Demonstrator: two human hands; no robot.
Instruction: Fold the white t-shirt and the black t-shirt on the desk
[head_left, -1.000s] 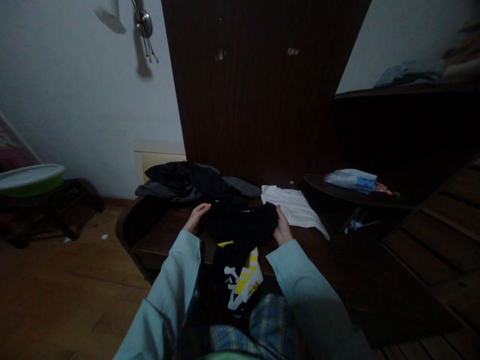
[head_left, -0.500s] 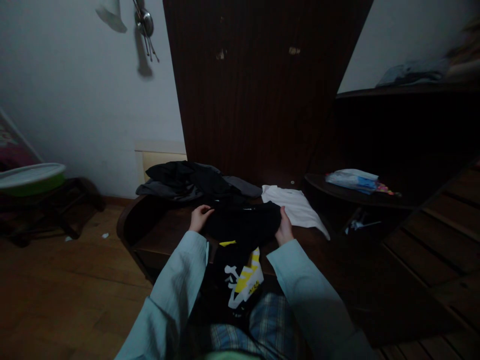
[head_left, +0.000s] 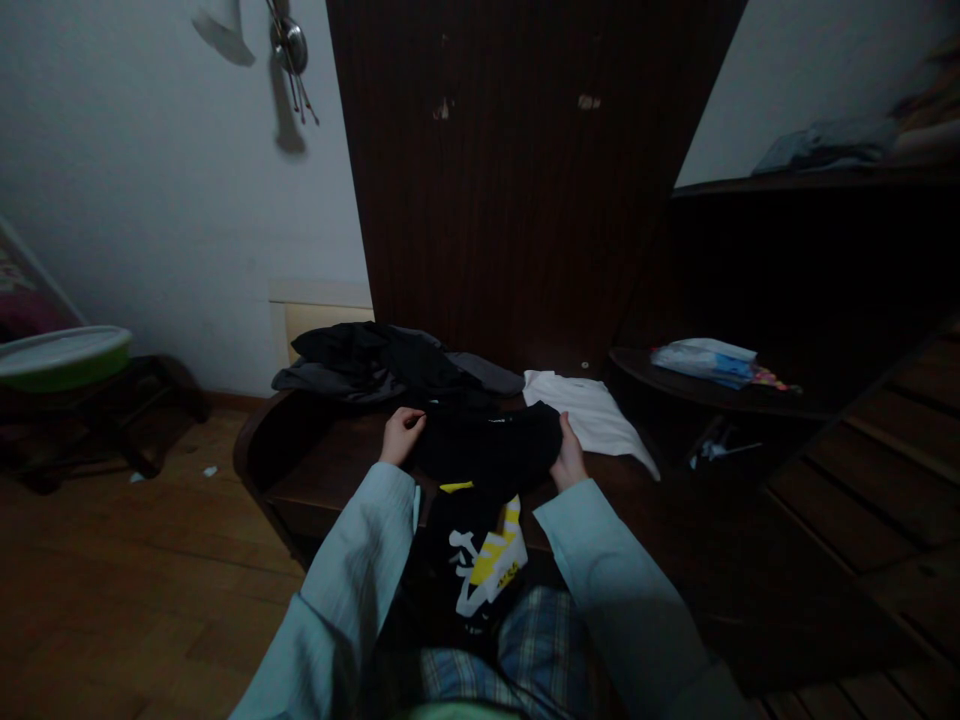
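Note:
A black T-shirt [head_left: 487, 455] with a white and yellow print is stretched between my two hands, its lower part hanging down over my plaid-covered lap. My left hand [head_left: 403, 436] pinches its left edge with the fingertips. At the opposite edge, my right hand [head_left: 570, 455] grips the cloth, thumb on top and the other fingers partly hidden. Just beyond the shirt, a white folded garment [head_left: 589, 412] lies on the dark wooden bench [head_left: 322, 470]. Black and grey clothes [head_left: 375, 365] are heaped at the back left of it.
To the right, a curved shelf [head_left: 630, 368] carries a blue and white plastic package [head_left: 709, 362]. On the far left, a green basin [head_left: 67, 370] with a whitish top rests on a dark stool [head_left: 112, 410]. A tall dark wooden panel [head_left: 510, 200] rises behind the bench.
Both hands keep hold of the black T-shirt in nearly the same place. My left hand has shifted very slightly; the clothes on the bench have not moved.

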